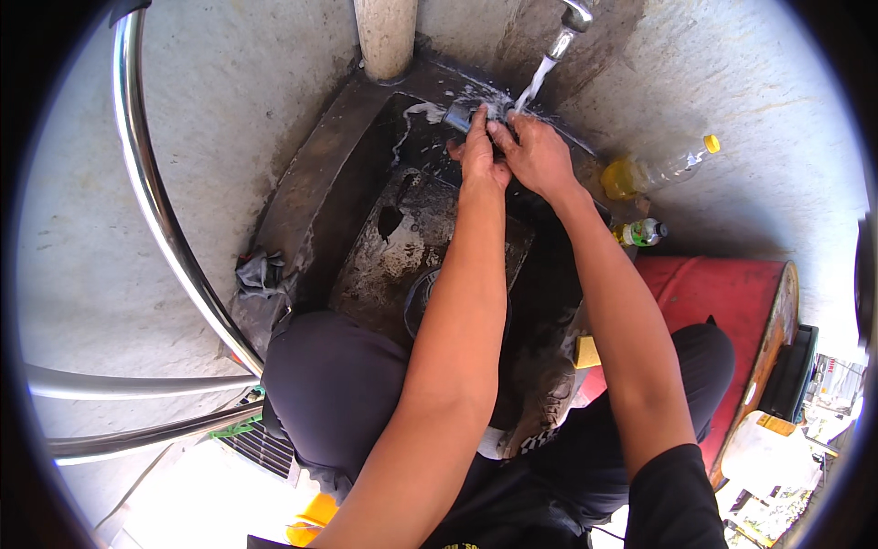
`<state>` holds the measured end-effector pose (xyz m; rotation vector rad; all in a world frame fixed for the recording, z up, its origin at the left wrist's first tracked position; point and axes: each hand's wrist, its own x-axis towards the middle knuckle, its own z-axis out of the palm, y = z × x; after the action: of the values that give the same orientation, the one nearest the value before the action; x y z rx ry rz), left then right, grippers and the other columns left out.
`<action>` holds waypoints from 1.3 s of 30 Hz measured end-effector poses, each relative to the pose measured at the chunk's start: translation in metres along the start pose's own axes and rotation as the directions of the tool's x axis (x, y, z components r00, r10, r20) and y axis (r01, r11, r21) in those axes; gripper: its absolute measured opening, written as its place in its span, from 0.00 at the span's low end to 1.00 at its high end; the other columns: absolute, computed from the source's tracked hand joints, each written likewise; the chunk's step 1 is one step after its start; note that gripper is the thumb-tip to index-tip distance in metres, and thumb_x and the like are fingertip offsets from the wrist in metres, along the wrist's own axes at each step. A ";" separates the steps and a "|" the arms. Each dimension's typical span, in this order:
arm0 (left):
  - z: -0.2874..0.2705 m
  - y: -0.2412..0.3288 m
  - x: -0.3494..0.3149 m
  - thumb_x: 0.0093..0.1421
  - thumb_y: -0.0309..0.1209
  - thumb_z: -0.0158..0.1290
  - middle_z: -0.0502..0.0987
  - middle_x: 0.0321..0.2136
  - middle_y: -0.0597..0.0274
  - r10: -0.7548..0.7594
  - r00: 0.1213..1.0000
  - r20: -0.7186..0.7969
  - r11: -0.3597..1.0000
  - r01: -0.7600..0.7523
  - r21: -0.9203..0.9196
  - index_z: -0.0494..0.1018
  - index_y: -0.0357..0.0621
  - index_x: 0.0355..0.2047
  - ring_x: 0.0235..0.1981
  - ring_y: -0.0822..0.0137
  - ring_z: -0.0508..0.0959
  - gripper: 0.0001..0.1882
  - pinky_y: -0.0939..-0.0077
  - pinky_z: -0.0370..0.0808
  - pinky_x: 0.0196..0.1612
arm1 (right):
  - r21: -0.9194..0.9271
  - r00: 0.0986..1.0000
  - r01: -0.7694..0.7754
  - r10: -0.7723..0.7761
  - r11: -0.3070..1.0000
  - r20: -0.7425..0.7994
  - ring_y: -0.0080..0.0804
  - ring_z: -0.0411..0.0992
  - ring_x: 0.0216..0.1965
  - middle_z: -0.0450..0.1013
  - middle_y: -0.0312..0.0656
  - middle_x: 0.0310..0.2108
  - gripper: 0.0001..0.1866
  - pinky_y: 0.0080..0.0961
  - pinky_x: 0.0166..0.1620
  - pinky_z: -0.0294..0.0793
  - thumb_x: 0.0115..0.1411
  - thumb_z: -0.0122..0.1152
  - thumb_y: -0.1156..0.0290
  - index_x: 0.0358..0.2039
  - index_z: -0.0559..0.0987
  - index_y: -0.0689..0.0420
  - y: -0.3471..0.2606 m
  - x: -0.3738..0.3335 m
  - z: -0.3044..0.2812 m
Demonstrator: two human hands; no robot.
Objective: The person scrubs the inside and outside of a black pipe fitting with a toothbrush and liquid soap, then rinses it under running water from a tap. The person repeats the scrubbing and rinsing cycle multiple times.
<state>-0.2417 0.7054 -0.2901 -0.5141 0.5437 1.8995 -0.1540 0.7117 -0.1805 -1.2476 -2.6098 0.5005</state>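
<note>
Water pours from a chrome tap point(565, 32) at the top and splashes over what I hold. Below the stream, my left hand point(479, 154) is closed round a grey cylindrical part point(457, 117), whose smooth end sticks out to the left. My right hand point(538, 157) is closed on the other end of it, its fingertips in the running water. The fingers and splashes hide much of the part, so its exact kind cannot be made out. Both hands are over the far end of a dark, wet basin point(320, 156).
A stained block point(384, 252) sits in the basin, and a grey rag point(261, 274) on its left rim. At right are a yellow-capped bottle point(658, 172), a smaller bottle point(640, 232), a yellow sponge point(586, 352) and a red drum point(713, 302). Metal rails point(151, 183) curve along the left.
</note>
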 end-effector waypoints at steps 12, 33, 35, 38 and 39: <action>0.006 0.010 -0.026 0.74 0.58 0.52 0.80 0.52 0.56 -0.162 0.948 0.274 0.986 0.165 0.012 0.73 0.47 0.60 0.58 0.55 0.78 0.30 0.55 0.72 0.66 | -0.113 0.959 -0.045 0.074 0.993 0.273 0.62 0.81 0.49 0.83 0.62 0.42 0.40 0.52 0.53 0.78 0.70 0.52 0.33 0.39 0.86 0.64 -0.013 0.013 -0.024; 0.036 -0.002 -0.046 0.61 0.82 0.42 0.59 0.74 0.36 0.168 0.960 -0.222 0.980 -0.139 0.140 0.55 0.23 0.74 0.73 0.44 0.65 0.68 0.46 0.61 0.73 | 0.843 0.852 -0.397 0.488 0.362 0.191 0.30 0.75 0.36 0.81 0.45 0.37 0.25 0.34 0.41 0.76 0.71 0.66 0.53 0.40 0.84 0.68 0.008 0.011 0.027; 0.032 0.001 -0.045 0.62 0.82 0.41 0.60 0.74 0.35 0.225 0.937 -0.266 0.974 -0.208 0.093 0.56 0.22 0.73 0.72 0.44 0.66 0.68 0.49 0.62 0.73 | 0.850 0.789 -0.436 0.579 0.296 0.204 0.31 0.76 0.37 0.81 0.43 0.37 0.24 0.35 0.39 0.76 0.74 0.63 0.52 0.40 0.83 0.66 -0.008 0.006 0.031; 0.034 -0.013 -0.050 0.68 0.72 0.48 0.64 0.70 0.42 0.130 0.991 -0.037 0.968 -0.118 0.222 0.59 0.29 0.72 0.68 0.49 0.69 0.55 0.53 0.67 0.71 | 0.895 0.910 -0.331 0.353 0.298 0.219 0.33 0.77 0.41 0.80 0.49 0.40 0.27 0.33 0.47 0.77 0.74 0.60 0.53 0.43 0.81 0.73 -0.010 0.007 0.012; 0.037 -0.015 -0.052 0.70 0.68 0.51 0.65 0.69 0.44 0.089 0.995 0.040 0.959 -0.097 0.268 0.60 0.32 0.72 0.67 0.51 0.70 0.51 0.54 0.69 0.70 | 0.872 0.929 -0.325 0.298 0.366 0.221 0.32 0.77 0.41 0.80 0.49 0.40 0.27 0.33 0.47 0.77 0.74 0.59 0.54 0.43 0.81 0.73 -0.008 0.008 0.004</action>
<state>-0.2125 0.6947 -0.2324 -0.2880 0.8066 1.8798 -0.1659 0.7128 -0.1806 -1.2404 -1.5186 1.7116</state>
